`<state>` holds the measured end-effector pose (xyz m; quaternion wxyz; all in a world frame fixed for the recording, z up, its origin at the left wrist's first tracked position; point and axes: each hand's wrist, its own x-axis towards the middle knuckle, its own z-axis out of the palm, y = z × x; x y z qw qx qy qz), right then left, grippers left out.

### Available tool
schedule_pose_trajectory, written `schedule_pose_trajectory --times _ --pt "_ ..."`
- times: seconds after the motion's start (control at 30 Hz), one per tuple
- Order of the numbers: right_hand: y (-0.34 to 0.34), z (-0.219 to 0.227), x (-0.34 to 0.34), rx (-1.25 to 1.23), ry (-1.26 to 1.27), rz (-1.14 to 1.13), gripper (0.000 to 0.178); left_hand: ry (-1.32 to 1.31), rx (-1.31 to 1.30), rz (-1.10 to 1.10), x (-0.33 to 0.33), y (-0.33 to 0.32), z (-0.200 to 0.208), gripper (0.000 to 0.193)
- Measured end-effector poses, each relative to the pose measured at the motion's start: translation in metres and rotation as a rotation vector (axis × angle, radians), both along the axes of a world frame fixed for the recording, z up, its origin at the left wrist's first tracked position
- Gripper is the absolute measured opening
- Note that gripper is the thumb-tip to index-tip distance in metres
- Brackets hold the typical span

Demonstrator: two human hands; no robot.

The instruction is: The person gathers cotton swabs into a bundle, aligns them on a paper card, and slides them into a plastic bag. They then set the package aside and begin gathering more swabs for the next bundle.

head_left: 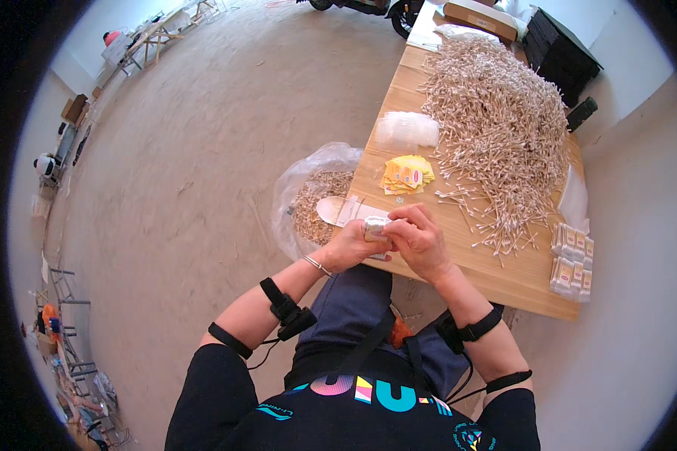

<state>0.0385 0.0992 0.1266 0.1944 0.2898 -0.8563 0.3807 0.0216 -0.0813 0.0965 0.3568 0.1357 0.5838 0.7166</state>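
Note:
At the table's near left corner, my left hand (348,248) is closed around a small pack of cotton swabs (374,225), its white end facing up. My right hand (421,242) has its fingers bent and pinched at the right side of that same pack. Just beyond my hands lies a loose pile of yellow printed cards (407,174). Behind the cards is a stack of clear plastic bags (408,129). A large heap of loose cotton swabs (496,113) spreads over the table to the right, some scattered toward me.
Filled swab packs (572,259) sit in rows at the wooden table's (515,282) right edge. A clear sack of swabs (320,192) stands against the left edge, near a white rounded piece (329,210). A black crate (560,56) and cardboard box (480,19) are at the back.

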Motion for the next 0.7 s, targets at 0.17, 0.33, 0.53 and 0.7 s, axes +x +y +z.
schedule_pose_trajectory --times 0.17,0.33,0.53,0.7 --pt "0.001 -0.001 0.001 -0.043 -0.162 -0.002 0.012 0.057 -0.037 0.001 -0.001 -0.001 -0.002 0.024" --pt "0.009 0.000 -0.005 0.021 -0.207 0.072 0.013 0.219 -0.093 -0.012 -0.003 -0.003 -0.007 0.020" --pt "0.017 0.015 -0.008 0.097 -0.179 0.111 0.016 0.571 -0.248 -0.048 -0.002 -0.010 -0.012 0.020" --pt "0.022 0.008 -0.010 -0.123 -0.299 0.059 0.022 0.444 -0.182 -0.050 -0.003 -0.006 -0.009 0.019"
